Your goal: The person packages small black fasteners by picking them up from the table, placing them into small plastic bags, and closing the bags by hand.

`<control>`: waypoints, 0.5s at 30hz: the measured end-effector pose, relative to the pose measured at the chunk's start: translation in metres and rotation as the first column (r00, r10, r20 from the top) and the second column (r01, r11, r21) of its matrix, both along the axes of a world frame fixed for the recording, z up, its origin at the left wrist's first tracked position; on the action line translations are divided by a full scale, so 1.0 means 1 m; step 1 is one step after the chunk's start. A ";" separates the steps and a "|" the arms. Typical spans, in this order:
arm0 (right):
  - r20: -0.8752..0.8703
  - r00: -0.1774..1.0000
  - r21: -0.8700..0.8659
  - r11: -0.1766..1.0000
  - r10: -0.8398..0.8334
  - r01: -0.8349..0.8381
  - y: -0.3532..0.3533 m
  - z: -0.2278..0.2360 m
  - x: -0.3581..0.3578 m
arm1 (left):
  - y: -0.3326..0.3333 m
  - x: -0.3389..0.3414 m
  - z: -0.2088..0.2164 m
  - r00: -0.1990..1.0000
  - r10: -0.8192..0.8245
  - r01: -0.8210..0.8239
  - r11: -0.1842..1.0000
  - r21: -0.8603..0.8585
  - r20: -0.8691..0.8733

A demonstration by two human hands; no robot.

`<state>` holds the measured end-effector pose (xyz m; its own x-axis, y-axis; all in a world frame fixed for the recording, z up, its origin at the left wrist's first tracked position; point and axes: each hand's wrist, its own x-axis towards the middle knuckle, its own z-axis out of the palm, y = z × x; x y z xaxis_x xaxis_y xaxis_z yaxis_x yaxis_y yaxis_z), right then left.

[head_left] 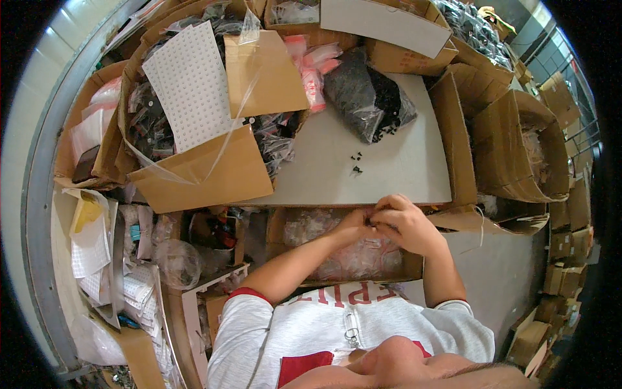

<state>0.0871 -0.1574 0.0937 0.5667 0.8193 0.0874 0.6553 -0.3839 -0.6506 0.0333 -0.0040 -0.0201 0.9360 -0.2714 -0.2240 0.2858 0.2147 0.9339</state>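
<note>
My left hand (pixel 353 225) and my right hand (pixel 409 227) meet just beyond the near edge of the white tabletop (pixel 311 168). Both have their fingers closed together around something small and dark, too hidden to name. Below them sits a cardboard box (pixel 277 236) with transparent plastic bags (pixel 343 264) in it. On the tabletop beyond my hands lie several small black screw-like pieces (pixel 357 170). Farther back, a transparent plastic bag (pixel 353 91) full of black pieces lies on its side, some spilling from its right end.
At the left, a large carton (pixel 201 178) holds bagged dark parts, with a white dotted sheet (pixel 189 84) and a cardboard piece (pixel 264 74) on top. Red-and-white plastic bags (pixel 312 81) lie at the back. Open cartons (pixel 512 149) stand along the right.
</note>
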 end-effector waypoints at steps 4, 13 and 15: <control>0.121 0.981 -0.106 0.985 0.151 -0.139 -0.003 0.006 -0.005 | 0.006 -0.004 0.014 0.951 -0.274 0.277 0.961 -0.007 0.143; 0.070 0.997 0.120 0.993 -0.012 0.003 -0.013 0.014 -0.005 | 0.006 -0.021 0.057 0.807 0.226 -0.342 0.932 0.120 0.545; 0.045 0.995 0.143 0.986 -0.090 0.083 -0.009 0.016 -0.007 | 0.007 -0.021 0.058 0.741 0.171 -0.405 0.885 0.229 0.650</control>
